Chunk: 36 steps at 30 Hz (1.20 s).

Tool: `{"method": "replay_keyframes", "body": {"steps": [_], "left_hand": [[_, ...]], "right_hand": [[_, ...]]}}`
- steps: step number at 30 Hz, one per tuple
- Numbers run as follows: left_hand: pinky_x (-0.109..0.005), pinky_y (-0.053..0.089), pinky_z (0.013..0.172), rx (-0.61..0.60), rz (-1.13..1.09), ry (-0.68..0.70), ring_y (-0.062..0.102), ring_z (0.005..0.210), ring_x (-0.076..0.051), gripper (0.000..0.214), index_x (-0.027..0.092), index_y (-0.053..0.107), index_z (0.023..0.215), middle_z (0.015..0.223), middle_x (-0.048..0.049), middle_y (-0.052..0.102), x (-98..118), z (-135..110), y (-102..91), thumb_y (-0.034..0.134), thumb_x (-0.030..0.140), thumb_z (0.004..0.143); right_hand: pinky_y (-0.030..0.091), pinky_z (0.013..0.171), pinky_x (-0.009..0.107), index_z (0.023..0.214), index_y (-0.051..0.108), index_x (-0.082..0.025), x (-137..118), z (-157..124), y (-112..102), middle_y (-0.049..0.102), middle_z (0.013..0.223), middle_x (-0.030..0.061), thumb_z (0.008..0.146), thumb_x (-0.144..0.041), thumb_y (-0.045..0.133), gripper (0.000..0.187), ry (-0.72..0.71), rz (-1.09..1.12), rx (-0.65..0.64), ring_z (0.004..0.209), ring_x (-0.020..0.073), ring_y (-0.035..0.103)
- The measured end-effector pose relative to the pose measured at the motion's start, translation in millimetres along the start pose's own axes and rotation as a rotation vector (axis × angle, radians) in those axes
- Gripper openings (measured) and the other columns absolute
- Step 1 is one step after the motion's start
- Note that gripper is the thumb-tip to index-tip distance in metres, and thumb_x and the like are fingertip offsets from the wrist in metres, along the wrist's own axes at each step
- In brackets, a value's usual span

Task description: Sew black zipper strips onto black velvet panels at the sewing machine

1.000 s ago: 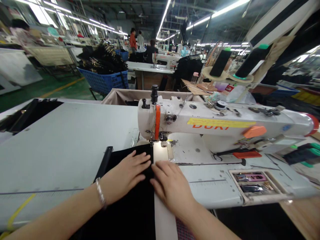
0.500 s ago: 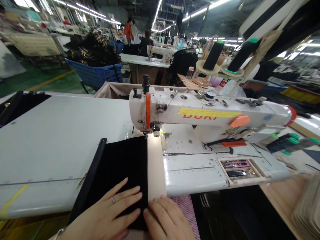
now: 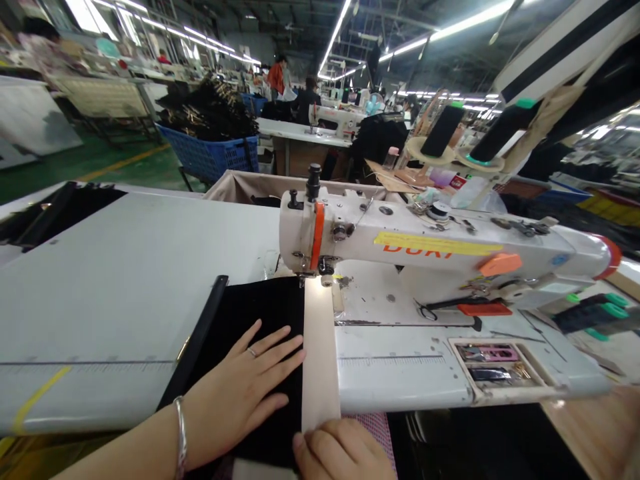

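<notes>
- Left hand has slid up the black cloth toward the sewing machine since half a second ago; the right hand is by the tabletop's front edge, as before.
- Black cloth lies flat and matte on the tabletop, its far end at the machine's needle, a dark raised band along its left side.
- Pale strip runs straight along its right edge.
- Left hand is spread wide, palm down, touching the cloth.
- Right hand is curled narrow, holding the strip's near part.
</notes>
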<state>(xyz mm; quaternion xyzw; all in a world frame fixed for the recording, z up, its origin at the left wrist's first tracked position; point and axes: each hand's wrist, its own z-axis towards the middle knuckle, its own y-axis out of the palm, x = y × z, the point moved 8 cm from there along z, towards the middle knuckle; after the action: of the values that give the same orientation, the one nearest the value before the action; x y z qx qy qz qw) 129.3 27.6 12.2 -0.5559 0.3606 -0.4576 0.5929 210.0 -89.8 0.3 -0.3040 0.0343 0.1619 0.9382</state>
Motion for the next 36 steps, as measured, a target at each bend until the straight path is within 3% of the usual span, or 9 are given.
{"method": "replay_keyframes", "body": {"steps": [4, 9, 14, 19, 25, 36], "left_hand": [[-0.053, 0.011, 0.121, 0.017, -0.022, -0.021, 0.037, 0.142, -0.024, 0.059, 0.030, 0.035, 0.149, 0.152, -0.0029, 0.043, -15, 9, -2.5, 0.058, 0.030, 0.094], [-0.054, 0.013, 0.121, 0.037, -0.047, -0.025, 0.037, 0.142, -0.025, 0.058, 0.029, 0.037, 0.148, 0.152, -0.0035, 0.043, -28, 20, -5.2, 0.056, 0.023, 0.094], [-0.045, 0.022, 0.122, 0.029, -0.144, 0.087, 0.045, 0.136, -0.022, 0.042, 0.021, 0.054, 0.134, 0.142, -0.0050, 0.055, -12, 8, -10.4, 0.058, 0.023, 0.093], [-0.041, 0.021, 0.123, 0.100, -0.231, 0.153, 0.050, 0.131, -0.017, 0.039, 0.021, 0.061, 0.123, 0.130, -0.0011, 0.064, -2, -2, -11.2, 0.050, 0.005, 0.089], [-0.040, 0.026, 0.122, 0.186, -0.304, 0.160, 0.055, 0.125, -0.016, 0.037, 0.022, 0.063, 0.116, 0.120, -0.0010, 0.070, -20, 7, -11.2, 0.050, 0.003, 0.087], [-0.041, 0.028, 0.120, 0.103, -0.216, 0.152, 0.053, 0.128, -0.018, 0.038, 0.024, 0.065, 0.118, 0.125, -0.0012, 0.067, -49, 25, -6.5, 0.048, 0.005, 0.090]], "right_hand": [[0.045, 0.050, 0.030, 0.087, 0.067, -0.018, 6, 23, 0, 0.065, 0.062, 0.0005, 0.091, -0.012, 0.044, 0.025, -0.070, 0.087, -0.099, 0.054, 0.0159, 0.060], [0.050, 0.053, 0.028, 0.097, 0.068, -0.016, 18, 48, 3, 0.068, 0.068, 0.0020, 0.085, -0.011, 0.048, 0.023, -0.105, 0.149, -0.228, 0.062, 0.0165, 0.062], [0.053, 0.059, 0.029, 0.103, 0.068, -0.013, 27, 54, 13, 0.070, 0.075, 0.0037, 0.085, -0.011, 0.050, 0.026, -0.120, 0.173, -0.276, 0.068, 0.0170, 0.063], [0.055, 0.065, 0.030, 0.106, 0.068, -0.012, 37, 60, 19, 0.071, 0.084, 0.0061, 0.089, -0.017, 0.056, 0.022, -0.084, 0.253, -0.342, 0.075, 0.0188, 0.064], [0.055, 0.073, 0.031, 0.114, 0.067, -0.016, 48, 62, 25, 0.072, 0.096, 0.0057, 0.094, -0.016, 0.053, 0.024, -0.042, 0.304, -0.414, 0.082, 0.0184, 0.064], [0.054, 0.087, 0.037, 0.118, 0.064, -0.019, 65, 70, 44, 0.069, 0.113, 0.0053, 0.093, -0.019, 0.057, 0.026, 0.064, 0.320, -0.533, 0.098, 0.0205, 0.062]]}}
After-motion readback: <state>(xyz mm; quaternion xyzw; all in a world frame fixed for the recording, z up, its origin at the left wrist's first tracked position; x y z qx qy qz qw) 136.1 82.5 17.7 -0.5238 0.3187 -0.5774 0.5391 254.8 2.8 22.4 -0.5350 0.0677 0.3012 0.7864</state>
